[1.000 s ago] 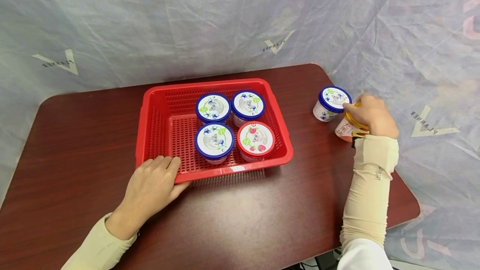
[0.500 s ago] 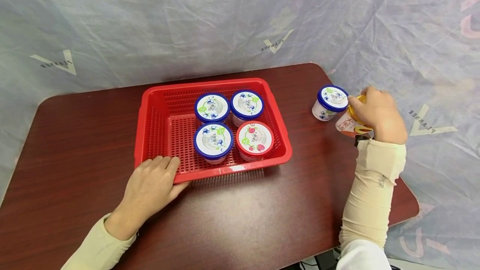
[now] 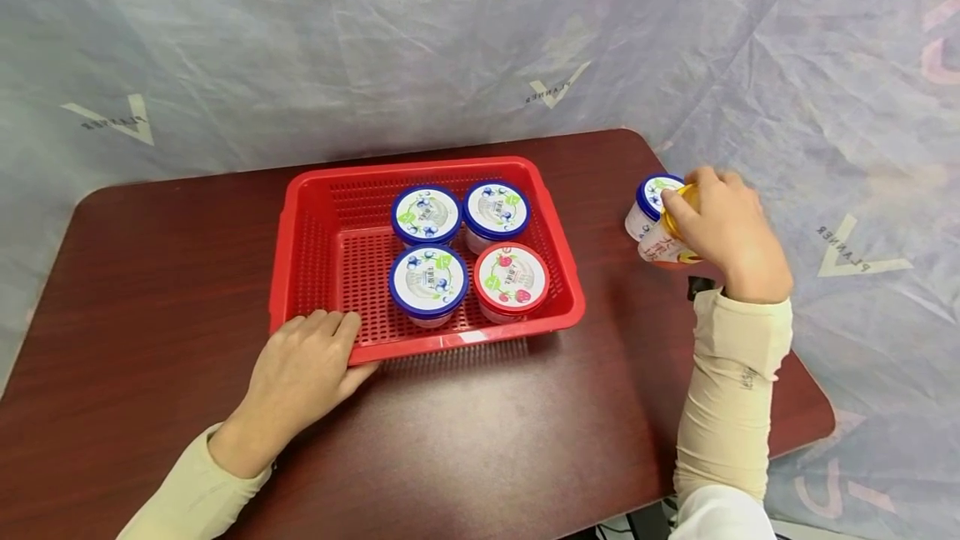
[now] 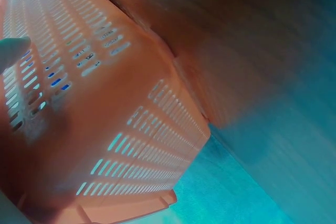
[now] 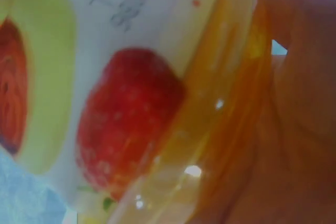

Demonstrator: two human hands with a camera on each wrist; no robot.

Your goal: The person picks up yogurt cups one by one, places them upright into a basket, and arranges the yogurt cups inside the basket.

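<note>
My right hand [image 3: 723,223] grips a paper cup with a yellow lid [image 3: 663,244] from above, its fingers curled round the lid. In the right wrist view, fruit pictures, one like a strawberry [image 5: 131,119], cover the cup's side. Just behind it stands a blue-lidded cup [image 3: 639,222], partly hidden. With thumb below and fingers over the rim, my left hand [image 3: 303,373] holds the front left corner of a red plastic basket [image 3: 450,342]. The left wrist view shows the basket's slotted side [image 4: 121,93] close up.
Inside the basket, three blue-lidded cups, such as the front one [image 3: 429,280], and a red-lidded cup [image 3: 513,280] stand toward the right. Everything rests on a dark wooden table [image 3: 480,440]. A grey printed sheet [image 3: 300,48] hangs behind it and along the right.
My right hand first drew the yellow-lidded cup slightly right, then moved it left, where it now covers part of the blue-lidded cup. My left hand and the basket stay put.
</note>
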